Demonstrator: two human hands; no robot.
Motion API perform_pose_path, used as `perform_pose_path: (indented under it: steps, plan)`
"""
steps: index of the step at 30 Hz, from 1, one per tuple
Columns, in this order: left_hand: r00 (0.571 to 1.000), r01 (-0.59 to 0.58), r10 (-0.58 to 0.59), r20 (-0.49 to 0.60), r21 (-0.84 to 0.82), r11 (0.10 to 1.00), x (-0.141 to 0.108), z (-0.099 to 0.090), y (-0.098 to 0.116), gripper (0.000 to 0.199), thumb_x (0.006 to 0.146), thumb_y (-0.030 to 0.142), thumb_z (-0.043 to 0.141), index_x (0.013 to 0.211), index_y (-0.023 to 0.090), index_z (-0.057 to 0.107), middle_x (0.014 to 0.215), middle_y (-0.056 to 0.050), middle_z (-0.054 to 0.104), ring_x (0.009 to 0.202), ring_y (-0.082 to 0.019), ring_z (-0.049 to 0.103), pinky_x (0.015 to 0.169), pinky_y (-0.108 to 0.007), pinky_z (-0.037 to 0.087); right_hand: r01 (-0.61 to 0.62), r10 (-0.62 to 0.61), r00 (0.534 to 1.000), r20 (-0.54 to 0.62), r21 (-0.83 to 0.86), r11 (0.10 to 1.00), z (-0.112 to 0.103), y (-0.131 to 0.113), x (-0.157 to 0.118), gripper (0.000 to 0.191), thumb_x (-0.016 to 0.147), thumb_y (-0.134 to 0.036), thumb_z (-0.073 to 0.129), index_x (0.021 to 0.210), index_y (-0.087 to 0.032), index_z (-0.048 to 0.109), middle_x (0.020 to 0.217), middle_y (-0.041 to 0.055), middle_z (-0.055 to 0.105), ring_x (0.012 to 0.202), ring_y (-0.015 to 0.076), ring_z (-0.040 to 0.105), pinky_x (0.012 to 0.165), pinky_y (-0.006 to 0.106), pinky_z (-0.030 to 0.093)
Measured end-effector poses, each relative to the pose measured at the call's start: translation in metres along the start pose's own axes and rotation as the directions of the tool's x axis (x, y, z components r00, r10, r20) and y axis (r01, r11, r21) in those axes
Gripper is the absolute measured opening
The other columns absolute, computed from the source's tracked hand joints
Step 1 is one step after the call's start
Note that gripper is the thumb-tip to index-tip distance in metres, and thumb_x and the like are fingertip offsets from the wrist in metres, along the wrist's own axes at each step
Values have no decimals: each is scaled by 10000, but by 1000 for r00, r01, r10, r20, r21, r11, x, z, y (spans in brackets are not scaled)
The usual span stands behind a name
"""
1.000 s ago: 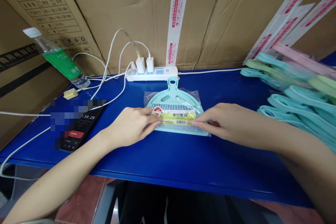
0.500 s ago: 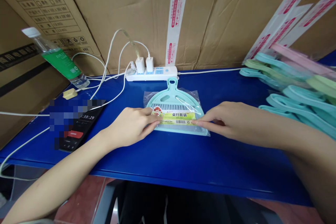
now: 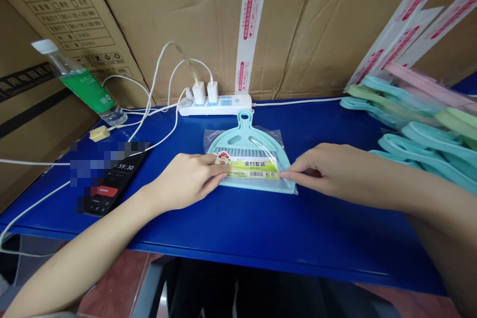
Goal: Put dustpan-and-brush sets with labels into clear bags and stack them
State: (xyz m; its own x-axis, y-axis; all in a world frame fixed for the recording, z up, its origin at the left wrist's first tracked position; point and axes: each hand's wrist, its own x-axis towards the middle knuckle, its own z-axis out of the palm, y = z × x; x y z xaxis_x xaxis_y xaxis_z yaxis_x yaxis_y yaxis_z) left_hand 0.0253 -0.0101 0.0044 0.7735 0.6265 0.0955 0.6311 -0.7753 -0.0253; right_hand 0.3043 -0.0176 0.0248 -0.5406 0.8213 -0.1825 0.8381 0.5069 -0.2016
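Note:
A light-blue dustpan (image 3: 263, 138) with a grey-bristled brush lies flat in a clear plastic bag, its looped handle pointing away from me. Across its lower part runs a yellow-green label (image 3: 255, 167) with a red mushroom picture. My left hand (image 3: 192, 178) rests at the label's left end, fingers together on the bag. At the right edge of the bag, the thumb and fingers of my right hand (image 3: 313, 170) are pinched together by the label's right end; what lies between the fingertips is too small to make out.
Bagged dustpans in blue, green and pink (image 3: 428, 144) are piled at the right. A white power strip (image 3: 227, 104) with chargers and cables stands behind. Left are a leaning bottle (image 3: 87, 90) and a phone (image 3: 119, 179). Cardboard boxes (image 3: 208, 10) line the blue table's (image 3: 238, 228) back.
My right hand's fingertips have slid slightly right, uncovering more of the label's right end. The left hand and the dustpan have hardly moved.

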Motion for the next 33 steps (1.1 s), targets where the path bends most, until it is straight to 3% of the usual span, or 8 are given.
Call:
perform_pose_path:
  steps: [4, 9, 13, 20, 23, 27, 30, 33]
  plan:
    - [1000, 3, -3, 8, 2, 1000, 0, 0, 0, 347, 1014, 285, 376, 1135, 240, 698, 959, -48, 721, 833, -167, 714, 709, -260, 552, -3, 4, 1000, -12, 6, 1000, -1, 1, 1, 420, 934, -400, 420, 589, -245, 604, 578, -10, 638, 491, 158, 514, 513, 297, 303]
    - [1000, 1, -1, 23, 19, 1000, 1, -1, 0, 339, 1010, 272, 384, 1155, 244, 689, 1014, -48, 726, 842, -172, 719, 703, -265, 554, -51, 50, 999, -22, -29, 998, -4, -3, 3, 446, 930, -398, 413, 520, -224, 437, 504, -23, 549, 461, 143, 455, 524, 295, 288]
    - [1000, -10, 10, 21, 32, 999, 0, -1, 1, 338, 1009, 262, 386, 1177, 237, 678, 1058, -47, 731, 853, -179, 728, 698, -274, 565, -45, 43, 997, -56, -36, 998, -1, -2, 6, 407, 929, -371, 390, 551, -225, 428, 522, -21, 551, 467, 140, 459, 517, 288, 287]
    - [998, -59, 62, -20, 106, 993, 0, 2, 2, 305, 1001, 240, 415, 1174, 218, 665, 1027, -37, 744, 811, -187, 734, 674, -283, 566, 4, -40, 966, -256, -137, 991, 6, -8, 13, 386, 964, -296, 301, 622, -229, 466, 586, 21, 599, 508, 163, 504, 487, 288, 286]
    - [997, -71, 75, -34, 116, 991, 1, 3, 2, 294, 992, 219, 423, 1164, 209, 661, 1033, -36, 744, 801, -185, 734, 673, -288, 564, 125, -180, 924, -338, -177, 976, 12, -13, 17, 394, 990, -269, 303, 716, -213, 582, 654, 38, 646, 560, 173, 553, 543, 303, 382]
    - [997, -61, 65, -39, 102, 993, 1, 4, 2, 282, 960, 173, 453, 1141, 212, 666, 1019, -35, 741, 800, -179, 732, 665, -281, 561, 373, -433, 834, -342, -228, 899, 25, -15, 21, 361, 991, -187, 345, 976, -195, 706, 819, 62, 721, 774, 202, 631, 723, 335, 486]
    - [997, -52, 57, -46, 106, 993, 1, 5, 1, 318, 934, 142, 471, 1180, 225, 655, 1028, -36, 738, 799, -185, 733, 659, -286, 563, 432, -491, 810, -321, -240, 869, 34, -15, 24, 359, 986, -167, 370, 1102, -203, 708, 907, 64, 748, 844, 215, 637, 752, 352, 514]
    - [998, -47, 52, -36, 116, 992, 1, 5, 1, 340, 928, 143, 478, 1206, 235, 648, 1039, -34, 738, 797, -192, 735, 652, -291, 566, 430, -476, 825, -306, -207, 879, 36, -15, 26, 350, 981, -161, 398, 1178, -192, 685, 927, 69, 751, 866, 228, 652, 762, 372, 532]
